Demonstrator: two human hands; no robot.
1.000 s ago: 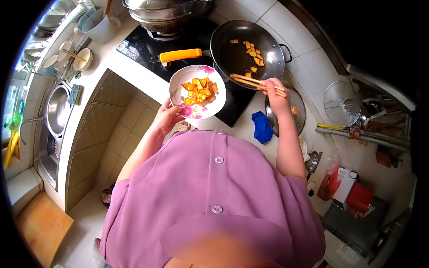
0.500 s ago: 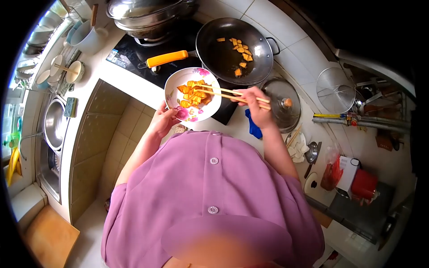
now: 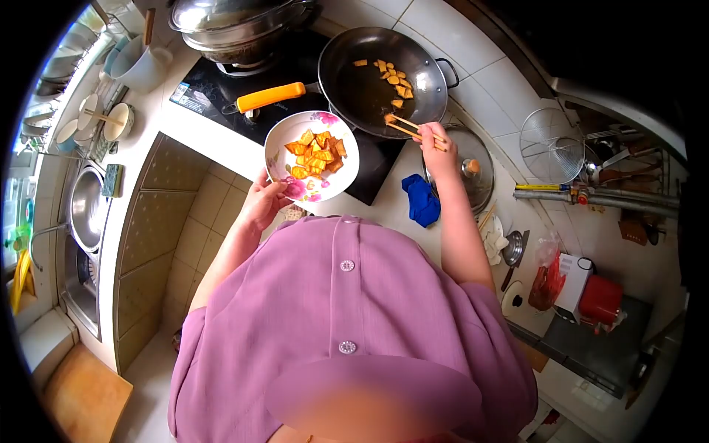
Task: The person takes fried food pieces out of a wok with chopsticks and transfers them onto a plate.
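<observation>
My left hand (image 3: pixel 264 201) is closed on the rim of a white plate (image 3: pixel 341 177) with pink flowers, held beside the wok. Golden-orange fried pieces (image 3: pixel 316 153) are heaped on the plate. In my right hand (image 3: pixel 440 152) is a pair of chopsticks (image 3: pixel 413 129), fingers wrapped round them. Their tips are inside the black wok (image 3: pixel 347 88), at a fried piece near its front edge. I cannot tell whether the tips grip that piece. More fried pieces (image 3: pixel 395 77) lie along the wok's far side, in what looks like oil. The wok's orange handle (image 3: pixel 271 97) points left.
A steamer pot (image 3: pixel 236 29) stands on the black cooktop at the back left. Right of the wok lie a glass lid (image 3: pixel 481 184) and a blue cloth (image 3: pixel 421 200). A knife (image 3: pixel 509 275) lies farther right. A metal sink (image 3: pixel 88 207) is at the left.
My right hand has moved the chopsticks from over the plate to the wok's front edge. My left hand still holds the plate, which has shifted slightly left. More of the blue cloth shows.
</observation>
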